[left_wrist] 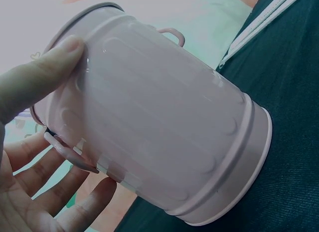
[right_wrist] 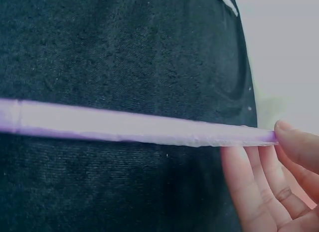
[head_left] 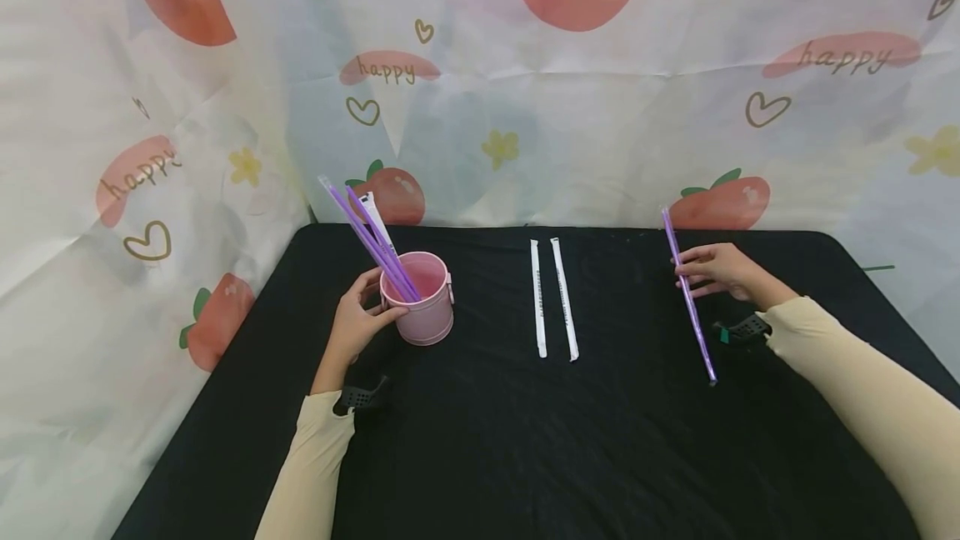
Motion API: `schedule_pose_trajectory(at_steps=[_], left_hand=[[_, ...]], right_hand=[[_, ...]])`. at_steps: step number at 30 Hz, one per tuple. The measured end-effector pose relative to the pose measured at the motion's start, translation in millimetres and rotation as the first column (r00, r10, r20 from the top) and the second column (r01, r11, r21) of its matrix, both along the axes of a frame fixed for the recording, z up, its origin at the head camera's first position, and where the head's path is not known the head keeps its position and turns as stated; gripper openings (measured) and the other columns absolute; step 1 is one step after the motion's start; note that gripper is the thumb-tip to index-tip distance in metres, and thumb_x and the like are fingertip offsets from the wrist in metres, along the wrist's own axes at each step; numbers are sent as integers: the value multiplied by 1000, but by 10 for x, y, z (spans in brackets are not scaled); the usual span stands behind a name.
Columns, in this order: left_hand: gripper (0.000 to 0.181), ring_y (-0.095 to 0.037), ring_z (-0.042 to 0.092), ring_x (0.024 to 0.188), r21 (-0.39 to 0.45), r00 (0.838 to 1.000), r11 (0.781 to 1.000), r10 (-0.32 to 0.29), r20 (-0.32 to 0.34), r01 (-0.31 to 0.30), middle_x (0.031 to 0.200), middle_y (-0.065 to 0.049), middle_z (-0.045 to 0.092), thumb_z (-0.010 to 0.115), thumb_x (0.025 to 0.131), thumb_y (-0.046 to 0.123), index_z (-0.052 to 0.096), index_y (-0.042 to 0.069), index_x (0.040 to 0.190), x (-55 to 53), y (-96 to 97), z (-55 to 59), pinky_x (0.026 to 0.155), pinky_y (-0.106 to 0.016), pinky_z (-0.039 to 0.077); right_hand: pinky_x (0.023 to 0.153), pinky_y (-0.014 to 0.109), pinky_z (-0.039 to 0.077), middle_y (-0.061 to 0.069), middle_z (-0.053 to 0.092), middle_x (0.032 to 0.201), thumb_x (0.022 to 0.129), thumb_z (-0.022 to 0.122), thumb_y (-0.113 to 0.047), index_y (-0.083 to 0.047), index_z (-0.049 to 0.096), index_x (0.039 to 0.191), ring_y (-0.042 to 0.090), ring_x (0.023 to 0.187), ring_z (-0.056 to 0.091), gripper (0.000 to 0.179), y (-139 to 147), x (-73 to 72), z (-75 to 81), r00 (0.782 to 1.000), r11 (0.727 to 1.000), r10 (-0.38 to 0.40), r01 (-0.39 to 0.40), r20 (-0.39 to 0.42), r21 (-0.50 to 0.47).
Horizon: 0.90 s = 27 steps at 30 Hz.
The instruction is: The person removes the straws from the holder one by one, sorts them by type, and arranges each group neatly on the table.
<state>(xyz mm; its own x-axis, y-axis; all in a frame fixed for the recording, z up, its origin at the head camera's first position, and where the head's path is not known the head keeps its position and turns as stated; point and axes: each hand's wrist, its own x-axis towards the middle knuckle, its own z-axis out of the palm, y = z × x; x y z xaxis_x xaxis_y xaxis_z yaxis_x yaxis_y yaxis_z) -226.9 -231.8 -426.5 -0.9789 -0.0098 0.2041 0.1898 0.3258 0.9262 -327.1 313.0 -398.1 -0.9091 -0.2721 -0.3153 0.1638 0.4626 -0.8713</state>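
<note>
Here, left hand (head_left: 356, 322) holds pink bucket (head_left: 431, 321); right hand (head_left: 726, 272) pinches purple straw (head_left: 696, 327).

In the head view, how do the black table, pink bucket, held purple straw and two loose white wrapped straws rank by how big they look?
1. Black table
2. Pink bucket
3. Held purple straw, longer than either white one
4. Two loose white wrapped straws: too alike to rank

My head camera looks forward and down; close wrist cameras (head_left: 362, 397) face my fingers (right_wrist: 241, 182); head and left share the pink bucket (head_left: 425, 326).
</note>
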Motion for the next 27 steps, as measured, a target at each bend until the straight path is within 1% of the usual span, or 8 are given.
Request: schedule_pose_trajectory(at_steps=[3, 5, 11, 15, 18, 21, 24, 27], left_hand=[[68, -34, 46, 126, 11, 1000, 1000, -6, 16, 6, 136, -19, 48, 75, 78, 6, 42, 4, 137, 17, 8, 44, 100, -44, 45], [68, -35, 46, 126, 20, 1000, 1000, -11, 24, 10, 136, -21, 47, 74, 78, 3, 42, 3, 137, 46, 25, 97, 101, -45, 45], [66, -38, 45, 125, 20, 999, 1000, -14, 33, 13, 135, -25, 46, 72, 78, 0, 40, -3, 136, 146, 88, 261, 101, -48, 44], [65, -37, 46, 126, 19, 999, 1000, -15, 43, 14, 135, -23, 47, 73, 79, 1, 41, -1, 136, 162, 100, 288, 101, -45, 44], [65, -37, 45, 126, 22, 999, 1000, -18, 39, 18, 135, -23, 47, 73, 78, 1, 41, -1, 136, 158, 95, 280, 101, -45, 44], [66, -39, 45, 127, 10, 999, 1000, -17, 31, 17, 136, -25, 46, 72, 79, 0, 40, -2, 137, 154, 91, 270, 101, -47, 44], [67, -39, 44, 127, -2, 999, 1000, -14, 30, 14, 136, -25, 45, 72, 79, 0, 39, -3, 137, 156, 94, 271, 102, -48, 43], [67, -40, 44, 127, -6, 999, 1000, -13, 29, 13, 136, -25, 45, 72, 79, 1, 40, -2, 137, 162, 100, 277, 102, -48, 43]], right_hand=[[74, 33, 60, -9, 68, 84, 94, 56, -15, 14, 40, 129, 7, 79, 68, 48, 3, -17, -39, 1000, 1000, 7, -7, -2, 17], [74, 33, 60, -9, 67, 84, 95, 55, -15, 15, 38, 130, 7, 80, 68, 50, 7, -25, -60, 1000, 1000, 9, -9, -2, 22], [73, 31, 60, -10, 68, 82, 94, 56, -14, 13, 46, 126, 6, 77, 68, 43, 29, -33, -114, 1000, 1000, -13, 13, 15, 9], [73, 29, 60, -12, 68, 81, 93, 57, -14, 13, 47, 125, 3, 75, 66, 43, 41, -33, -157, 999, 999, -41, 41, 22, 14], [72, 27, 59, -13, 67, 80, 93, 58, -14, 15, 47, 125, 1, 73, 65, 44, 48, -30, -188, 998, 998, -64, 64, 23, 21], [71, 25, 59, -13, 67, 77, 93, 58, -13, 15, 50, 122, 1, 72, 64, 41, 57, -32, -214, 996, 996, -84, 84, 28, 15], [70, 24, 59, -13, 66, 75, 93, 58, -12, 11, 55, 117, 1, 70, 64, 34, 64, -35, -228, 994, 995, -100, 100, 39, 6], [69, 24, 59, -13, 66, 75, 93, 57, -11, 11, 55, 117, 2, 69, 63, 33, 65, -36, -238, 993, 994, -107, 107, 45, 6]])
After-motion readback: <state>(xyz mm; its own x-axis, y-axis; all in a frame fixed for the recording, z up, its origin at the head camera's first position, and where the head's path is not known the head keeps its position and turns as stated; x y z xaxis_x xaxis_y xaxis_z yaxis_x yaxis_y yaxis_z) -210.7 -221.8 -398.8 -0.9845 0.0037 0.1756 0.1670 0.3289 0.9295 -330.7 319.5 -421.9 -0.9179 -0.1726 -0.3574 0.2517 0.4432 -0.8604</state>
